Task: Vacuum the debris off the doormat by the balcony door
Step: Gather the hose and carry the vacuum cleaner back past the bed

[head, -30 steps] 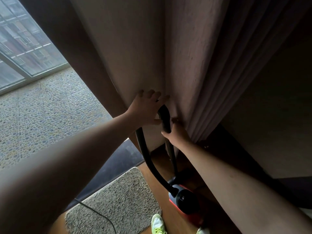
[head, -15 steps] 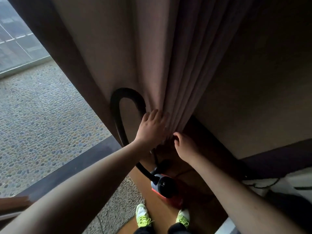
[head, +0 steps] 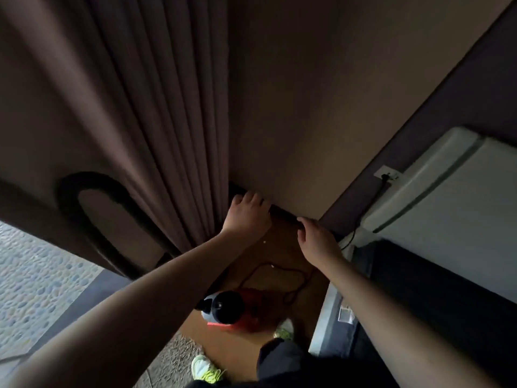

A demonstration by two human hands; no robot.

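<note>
The red and black vacuum canister [head: 226, 306] sits on the wooden floor below my arms. Its black hose [head: 92, 186] loops up against the brown curtain [head: 145, 130] on the left. A thin cord [head: 279, 271] lies curled on the floor behind the canister. My left hand [head: 246, 217] reaches past the curtain's edge with fingers spread, touching the dark baseboard. My right hand [head: 319, 242] hovers near the wall corner with loosely bent fingers, and nothing shows in it. A corner of the grey doormat [head: 173, 357] appears at the bottom, by my shoes.
A white appliance [head: 447, 205] stands at the right, beside a wall socket [head: 387, 173] with a plug in it. The pebbled balcony floor [head: 33, 275] lies at the left beyond the dark door sill. My yellow-white shoes [head: 205, 369] stand by the canister.
My view swung right, from the balcony toward the wall corner. Both hands left the hose and curtain folds and moved right to the baseboard. The hose loop now stands free against the curtain.
</note>
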